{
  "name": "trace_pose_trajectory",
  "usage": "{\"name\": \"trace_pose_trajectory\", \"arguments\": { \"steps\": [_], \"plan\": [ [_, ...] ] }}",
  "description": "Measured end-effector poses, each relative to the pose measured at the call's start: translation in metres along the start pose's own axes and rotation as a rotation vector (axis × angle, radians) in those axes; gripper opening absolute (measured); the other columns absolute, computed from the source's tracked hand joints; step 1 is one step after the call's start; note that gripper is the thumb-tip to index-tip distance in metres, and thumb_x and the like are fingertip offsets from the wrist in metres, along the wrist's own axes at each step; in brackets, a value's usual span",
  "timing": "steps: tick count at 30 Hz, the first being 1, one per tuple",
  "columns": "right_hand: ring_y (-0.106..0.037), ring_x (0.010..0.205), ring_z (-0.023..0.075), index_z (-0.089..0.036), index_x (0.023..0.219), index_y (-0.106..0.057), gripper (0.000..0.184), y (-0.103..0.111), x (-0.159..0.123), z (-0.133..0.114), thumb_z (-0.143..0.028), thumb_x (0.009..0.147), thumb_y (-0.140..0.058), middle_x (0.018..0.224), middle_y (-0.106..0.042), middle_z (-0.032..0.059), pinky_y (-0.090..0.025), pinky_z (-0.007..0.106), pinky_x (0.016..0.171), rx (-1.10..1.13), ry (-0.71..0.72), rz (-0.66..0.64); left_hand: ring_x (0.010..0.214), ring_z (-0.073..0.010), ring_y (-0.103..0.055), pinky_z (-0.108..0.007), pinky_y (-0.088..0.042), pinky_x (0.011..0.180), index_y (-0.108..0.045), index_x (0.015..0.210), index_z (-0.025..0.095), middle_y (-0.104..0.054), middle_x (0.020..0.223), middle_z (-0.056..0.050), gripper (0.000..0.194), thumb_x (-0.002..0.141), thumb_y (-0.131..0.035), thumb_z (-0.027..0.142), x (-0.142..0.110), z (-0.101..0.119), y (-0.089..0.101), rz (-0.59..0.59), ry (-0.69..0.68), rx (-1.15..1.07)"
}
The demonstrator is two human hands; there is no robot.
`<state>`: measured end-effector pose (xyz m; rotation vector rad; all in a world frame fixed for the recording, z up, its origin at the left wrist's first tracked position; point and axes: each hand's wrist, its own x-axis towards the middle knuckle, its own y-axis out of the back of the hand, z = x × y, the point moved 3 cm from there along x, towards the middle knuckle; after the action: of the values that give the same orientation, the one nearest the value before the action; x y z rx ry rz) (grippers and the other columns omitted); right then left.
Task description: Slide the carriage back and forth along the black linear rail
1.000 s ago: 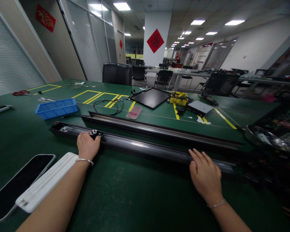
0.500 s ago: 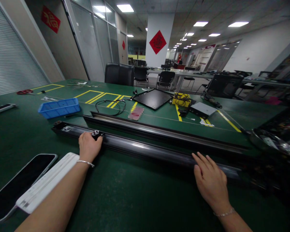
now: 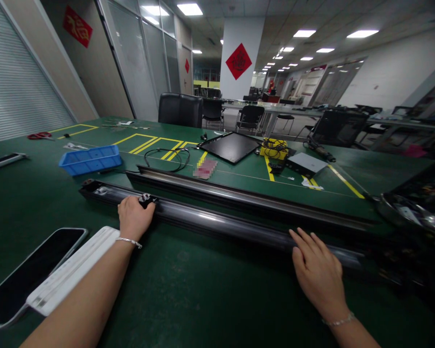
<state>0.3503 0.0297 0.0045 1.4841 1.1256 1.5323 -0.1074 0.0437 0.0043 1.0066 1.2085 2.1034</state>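
Note:
A long black metal rail lies across the green table in front of me, its left end showing an open channel. My left hand is closed round a small black block that sits on this rail, the thumb on its near side. The underside of the block is hidden. Farther right, my right hand rests with its fingers stretched out over the rail, gripping nothing. A second black rail lies just behind the first, roughly parallel to it.
A white power bank-like bar and a phone lie near my left forearm. Behind the rails are a blue bin, a black cable, a flat black panel, a yellow object with cables and a silver box.
The whole view has shifted very slightly. Both hands keep the same places on the rail, and nothing is taken up or let go.

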Motion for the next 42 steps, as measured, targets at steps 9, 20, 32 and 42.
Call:
{"name": "trace_pose_trajectory", "arguments": {
  "steps": [9,20,32,42],
  "plan": [
    [-0.039,0.126,0.0235,-0.025,0.126,-0.052,0.046,0.0013,-0.0001,-0.0003,-0.032,0.090,-0.025,0.133,-0.051,0.0029,-0.039,0.045,0.092,-0.012,0.009,-0.008,0.103,-0.0329,-0.052,-0.042,-0.035,0.095,-0.056,0.092,0.009,-0.060,0.098,-0.020,0.040,0.071,-0.045,0.041,0.0003,0.0022,0.0036,-0.006,0.001,0.013],
    [-0.041,0.125,0.0250,-0.026,0.125,-0.053,0.045,0.0013,-0.0005,-0.0005,-0.032,0.089,-0.027,0.131,-0.053,0.0047,-0.039,0.048,0.093,0.027,0.017,0.013,0.099,-0.0337,-0.054,-0.043,-0.036,0.094,-0.055,0.086,0.013,-0.062,0.094,-0.017,0.035,0.067,-0.046,0.042,0.0025,0.0006,0.0013,0.037,-0.021,0.027],
    [-0.039,0.126,0.0247,-0.024,0.125,-0.052,0.046,0.0025,0.0001,-0.0010,-0.033,0.090,-0.024,0.133,-0.051,0.0042,-0.040,0.047,0.092,0.010,0.005,-0.011,0.099,-0.0327,-0.054,-0.043,-0.036,0.094,-0.055,0.085,0.015,-0.062,0.092,-0.016,0.032,0.067,-0.048,0.042,0.0021,-0.0007,0.0008,0.041,-0.028,0.001],
    [-0.039,0.126,0.0237,-0.024,0.126,-0.052,0.045,0.0002,0.0000,0.0003,-0.033,0.090,-0.025,0.133,-0.051,0.0031,-0.039,0.045,0.092,-0.014,0.019,0.007,0.099,-0.0329,-0.054,-0.044,-0.036,0.094,-0.056,0.084,0.015,-0.063,0.091,-0.016,0.033,0.067,-0.047,0.043,0.0025,-0.0009,0.0007,0.031,-0.029,-0.003]
  ]
}}
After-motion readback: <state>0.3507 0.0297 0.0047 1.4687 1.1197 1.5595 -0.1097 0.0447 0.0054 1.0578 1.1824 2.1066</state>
